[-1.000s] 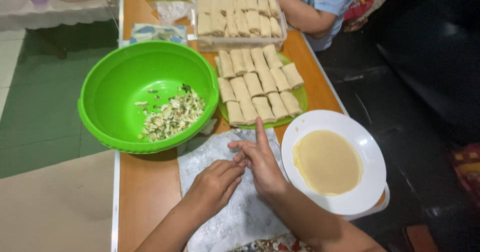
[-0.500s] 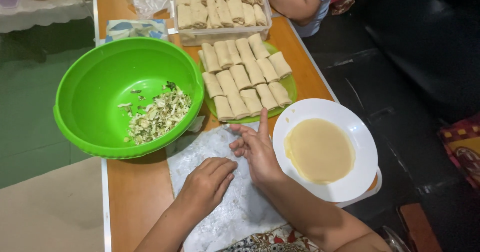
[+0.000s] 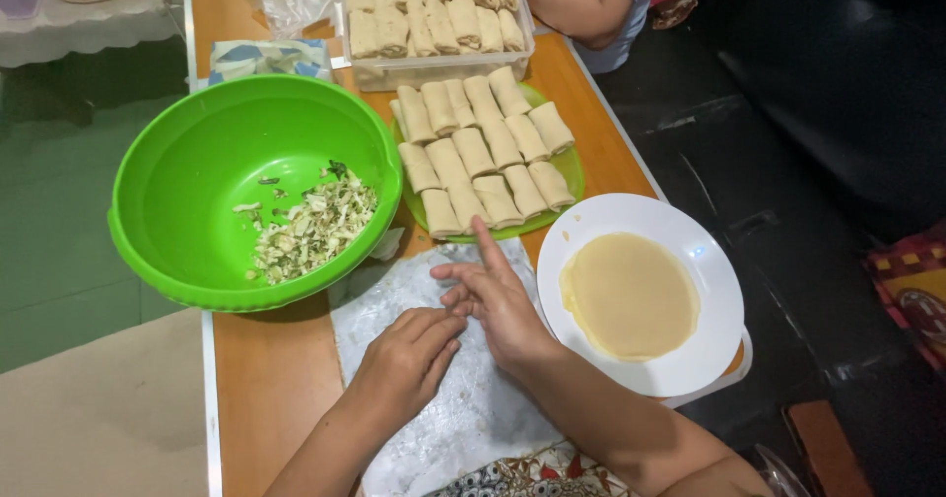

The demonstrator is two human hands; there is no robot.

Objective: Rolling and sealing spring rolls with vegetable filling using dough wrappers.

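Shifted since a second ago: both hands drawn a little nearer the table's near edge, right index finger still raised; bowl, plates, tray unmoved. Left hand (image 3: 409,359) curled, knuckles up, fingers tucked under, pressing on the white floured sheet (image 3: 463,408); whatever sits beneath not visible, so grip cannot tell. Right hand (image 3: 498,300) touching it fingertip to fingertip, partly closed, index pointing toward the green plate of finished rolls (image 3: 483,157). Looks like rolling or tucking a wrapper, judged from the posture only. Next move likely needs a fresh round wrapper (image 3: 631,295) off the white plate (image 3: 690,379) at the right edge, plus chopped vegetable filling (image 3: 310,226) from the green bowl (image 3: 197,251) at the left edge. Clear tray of more rolls (image 3: 434,9) at the far end, another person's arm (image 3: 562,4) beside it. Orange-brown wooden table (image 3: 266,379); green floor left, dark floor right.
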